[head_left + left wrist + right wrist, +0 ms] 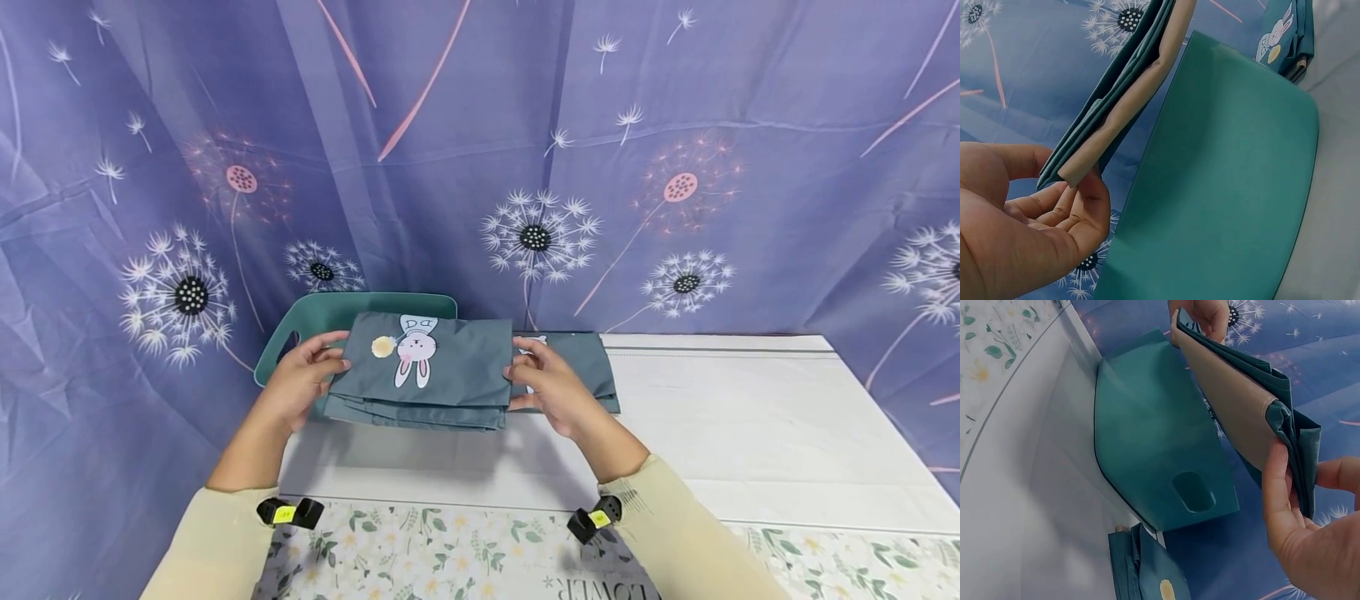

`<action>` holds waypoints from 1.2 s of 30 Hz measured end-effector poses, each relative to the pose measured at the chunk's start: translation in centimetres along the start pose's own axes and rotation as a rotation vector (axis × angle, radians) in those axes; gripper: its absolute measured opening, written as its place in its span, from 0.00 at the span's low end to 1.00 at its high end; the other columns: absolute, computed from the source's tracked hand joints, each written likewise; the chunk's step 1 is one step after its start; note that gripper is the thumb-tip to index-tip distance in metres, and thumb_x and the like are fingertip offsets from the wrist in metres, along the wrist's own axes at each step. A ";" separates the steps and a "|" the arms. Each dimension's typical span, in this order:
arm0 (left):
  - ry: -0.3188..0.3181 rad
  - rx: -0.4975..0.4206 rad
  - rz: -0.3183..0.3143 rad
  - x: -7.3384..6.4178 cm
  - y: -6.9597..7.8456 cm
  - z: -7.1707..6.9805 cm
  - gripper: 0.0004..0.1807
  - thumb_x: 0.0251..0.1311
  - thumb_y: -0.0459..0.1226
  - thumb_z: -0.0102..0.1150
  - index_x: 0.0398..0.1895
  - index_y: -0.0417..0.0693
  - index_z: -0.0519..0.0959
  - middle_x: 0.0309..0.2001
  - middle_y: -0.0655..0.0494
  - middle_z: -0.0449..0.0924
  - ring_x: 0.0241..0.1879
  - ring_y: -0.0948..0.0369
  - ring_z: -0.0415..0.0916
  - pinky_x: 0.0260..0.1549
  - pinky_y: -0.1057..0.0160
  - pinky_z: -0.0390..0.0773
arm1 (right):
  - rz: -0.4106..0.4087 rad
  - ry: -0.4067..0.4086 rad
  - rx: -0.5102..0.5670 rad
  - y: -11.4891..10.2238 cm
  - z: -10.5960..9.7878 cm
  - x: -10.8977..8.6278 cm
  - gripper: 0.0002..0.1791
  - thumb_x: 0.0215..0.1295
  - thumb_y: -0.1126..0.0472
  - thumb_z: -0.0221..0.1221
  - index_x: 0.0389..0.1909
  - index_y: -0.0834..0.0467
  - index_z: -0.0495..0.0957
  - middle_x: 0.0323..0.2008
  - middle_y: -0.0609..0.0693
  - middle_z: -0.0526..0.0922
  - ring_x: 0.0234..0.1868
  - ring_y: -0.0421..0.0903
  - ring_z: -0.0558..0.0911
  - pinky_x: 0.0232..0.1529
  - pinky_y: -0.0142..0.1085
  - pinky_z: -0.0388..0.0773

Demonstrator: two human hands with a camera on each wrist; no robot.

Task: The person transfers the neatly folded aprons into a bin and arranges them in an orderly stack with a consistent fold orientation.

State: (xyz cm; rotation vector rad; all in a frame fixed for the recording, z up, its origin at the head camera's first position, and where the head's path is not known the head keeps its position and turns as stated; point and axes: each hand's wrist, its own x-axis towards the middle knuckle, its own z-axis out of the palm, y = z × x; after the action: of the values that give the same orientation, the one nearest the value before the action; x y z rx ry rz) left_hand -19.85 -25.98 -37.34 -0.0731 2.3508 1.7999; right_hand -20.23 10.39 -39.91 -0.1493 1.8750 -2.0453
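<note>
A folded grey-green cloth (457, 362) with a printed rabbit hangs in the air between both hands, over the front of a green bin (330, 310). My left hand (302, 379) pinches its left edge, thumb on one face and fingers on the other. At the opposite edge my right hand (553, 379) holds it the same way. Both wrist views show the layers edge-on, with a beige underside (1229, 400). The bin's interior is mostly hidden behind the cloth in the head view. A second folded cloth (581, 362) with a similar print lies right of the bin, partly behind my right hand.
The white table covering (735, 408) extends to the right, with a floral cloth (405, 542) along the near side. A purple dandelion-print curtain (450, 208) stands close behind and to the left. The bin has an oval handle hole (1194, 492) in its side.
</note>
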 end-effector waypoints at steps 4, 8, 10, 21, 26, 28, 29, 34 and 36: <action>-0.001 -0.004 0.000 0.1 -0.1 -0.3 0.32 0.72 0.37 0.54 0.78 0.48 0.59 0.55 0.59 0.69 0.50 0.69 0.72 0.65 0.45 0.62 | -0.007 0.001 0.014 0.1 0.3 0.3 0.38 0.68 0.65 0.52 0.78 0.62 0.52 0.44 0.46 0.70 0.46 0.41 0.76 0.40 0.39 0.84; -0.004 0.007 -0.005 0.0 -0.1 -0.7 0.33 0.72 0.37 0.53 0.78 0.48 0.58 0.58 0.55 0.68 0.50 0.70 0.71 0.66 0.42 0.62 | -0.015 -0.002 0.029 0.1 0.7 0.6 0.38 0.67 0.66 0.53 0.77 0.62 0.53 0.44 0.46 0.71 0.45 0.41 0.76 0.39 0.39 0.83; -0.006 0.014 -0.007 0.0 -0.1 -0.8 0.33 0.72 0.36 0.53 0.78 0.47 0.58 0.60 0.52 0.67 0.52 0.67 0.71 0.67 0.40 0.61 | -0.020 -0.006 0.034 0.2 0.8 0.7 0.38 0.67 0.66 0.54 0.77 0.62 0.53 0.43 0.46 0.71 0.45 0.41 0.75 0.39 0.40 0.83; -0.013 0.029 -0.011 0.0 -0.2 -1.8 0.33 0.73 0.36 0.52 0.79 0.46 0.57 0.65 0.45 0.64 0.61 0.56 0.67 0.71 0.31 0.53 | -0.008 -0.025 0.054 0.3 1.7 1.4 0.37 0.68 0.65 0.52 0.77 0.61 0.53 0.44 0.46 0.72 0.41 0.40 0.76 0.40 0.40 0.84; -0.006 0.040 -0.011 0.1 -0.1 -2.2 0.33 0.73 0.37 0.52 0.79 0.46 0.57 0.61 0.53 0.67 0.54 0.66 0.68 0.69 0.37 0.59 | -0.002 -0.022 0.052 0.0 1.9 1.5 0.36 0.69 0.64 0.52 0.77 0.60 0.54 0.44 0.46 0.73 0.41 0.40 0.76 0.40 0.40 0.84; -0.009 0.037 -0.013 0.2 -0.2 -2.3 0.33 0.73 0.37 0.52 0.79 0.46 0.57 0.64 0.50 0.66 0.55 0.64 0.68 0.69 0.36 0.58 | 0.000 -0.020 0.052 0.0 2.1 1.6 0.36 0.69 0.65 0.52 0.77 0.60 0.55 0.44 0.47 0.73 0.41 0.41 0.76 0.40 0.41 0.84; -0.012 0.035 -0.013 0.2 -0.1 -2.4 0.33 0.73 0.37 0.52 0.79 0.46 0.57 0.66 0.47 0.65 0.57 0.63 0.68 0.70 0.35 0.57 | 0.001 -0.020 0.052 0.0 2.2 1.6 0.35 0.69 0.65 0.52 0.77 0.60 0.55 0.44 0.47 0.73 0.41 0.41 0.76 0.41 0.41 0.84; -0.021 0.042 -0.021 0.1 0.0 -2.8 0.33 0.74 0.38 0.51 0.79 0.47 0.56 0.66 0.50 0.66 0.57 0.64 0.68 0.65 0.43 0.65 | 0.001 -0.018 0.045 -0.3 2.5 1.9 0.35 0.69 0.65 0.51 0.76 0.60 0.56 0.43 0.47 0.73 0.40 0.41 0.75 0.41 0.42 0.85; -0.017 0.045 -0.016 0.1 0.1 -3.0 0.32 0.74 0.38 0.51 0.79 0.47 0.57 0.60 0.61 0.72 0.52 0.68 0.71 0.57 0.54 0.71 | 0.001 -0.019 0.039 -0.4 2.6 2.0 0.34 0.70 0.64 0.51 0.76 0.60 0.56 0.44 0.47 0.73 0.41 0.41 0.75 0.41 0.42 0.85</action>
State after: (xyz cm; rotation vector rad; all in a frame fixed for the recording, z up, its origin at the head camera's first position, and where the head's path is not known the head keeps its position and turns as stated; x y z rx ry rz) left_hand -20.34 -28.88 -36.54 -0.0697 2.3702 1.7332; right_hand -21.40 7.32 -39.52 -0.1564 1.8223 -2.0713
